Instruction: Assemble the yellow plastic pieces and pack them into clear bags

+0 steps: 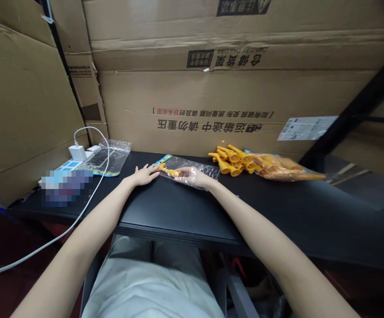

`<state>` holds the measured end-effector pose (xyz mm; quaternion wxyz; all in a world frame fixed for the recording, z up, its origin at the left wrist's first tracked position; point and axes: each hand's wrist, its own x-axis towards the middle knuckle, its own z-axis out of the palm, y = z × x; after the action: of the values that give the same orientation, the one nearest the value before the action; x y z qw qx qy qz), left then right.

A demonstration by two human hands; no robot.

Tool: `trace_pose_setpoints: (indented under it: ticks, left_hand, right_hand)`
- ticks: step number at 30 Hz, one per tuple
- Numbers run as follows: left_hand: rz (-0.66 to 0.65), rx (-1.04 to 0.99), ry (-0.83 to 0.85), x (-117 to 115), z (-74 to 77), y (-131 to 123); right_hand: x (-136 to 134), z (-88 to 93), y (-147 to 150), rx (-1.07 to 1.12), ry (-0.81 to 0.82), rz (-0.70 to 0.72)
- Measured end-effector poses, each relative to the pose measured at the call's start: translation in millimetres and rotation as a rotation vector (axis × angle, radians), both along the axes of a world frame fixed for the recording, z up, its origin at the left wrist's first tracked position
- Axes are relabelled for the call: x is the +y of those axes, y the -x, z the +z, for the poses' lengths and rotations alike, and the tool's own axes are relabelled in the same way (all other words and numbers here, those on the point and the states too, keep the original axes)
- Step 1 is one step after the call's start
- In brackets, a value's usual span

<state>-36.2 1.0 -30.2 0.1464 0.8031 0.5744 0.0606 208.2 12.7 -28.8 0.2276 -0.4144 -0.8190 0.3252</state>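
A clear plastic bag (197, 165) with a colourful header strip lies on the black table in front of me. An orange plastic toy horn (171, 172) is at the bag, its narrow end pointing left. My right hand (192, 176) has its fingers closed on the horn's wide end; whether the hand is inside the bag or over it, I cannot tell. Spread out beside the strip, my left hand (144, 175) rests with fingers apart, its fingertips by the horn's narrow end.
Several loose orange horns are piled (233, 161) to the right, against a filled bag of horns (280, 168). At left lie a flat clear bag (112, 157) and a power strip (68, 165) with a white charger (77, 153) and cable (107, 152). Cardboard (129, 88) walls the back.
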Motion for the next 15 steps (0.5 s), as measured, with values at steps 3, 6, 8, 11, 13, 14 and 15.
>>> trace_pose_setpoints:
  ticks: [3,6,8,11,13,14,15]
  left_hand:
    - [-0.007,-0.015,-0.029,-0.3,0.2,-1.3]
    - [-0.027,-0.02,-0.065,-0.6,0.9,-2.4]
    - [-0.038,-0.015,-0.091,-1.1,1.7,-3.2]
    - [-0.062,-0.012,-0.134,-1.1,2.7,-5.1]
    - [-0.093,-0.021,-0.15,-0.4,2.6,-6.9]
    - [-0.112,-0.027,-0.152,0.2,2.3,-7.9]
    - [-0.129,-0.034,-0.153,0.9,1.9,-8.7]
  right_hand:
    - [0.5,-2.1,3.2,-0.029,-0.062,-0.06]
    - [1.0,-2.4,3.9,-0.052,-0.109,-0.073]
    - [1.6,-2.2,3.3,-0.044,-0.096,-0.048]
    - [3.8,-3.2,2.7,-0.023,-0.05,-0.014]
    - [6.2,-5.3,3.0,-0.007,-0.024,-0.002]
    - [7.5,-6.4,3.2,0.002,-0.012,0.004]
    - [8.8,-7.5,3.4,0.013,0.0,0.009]
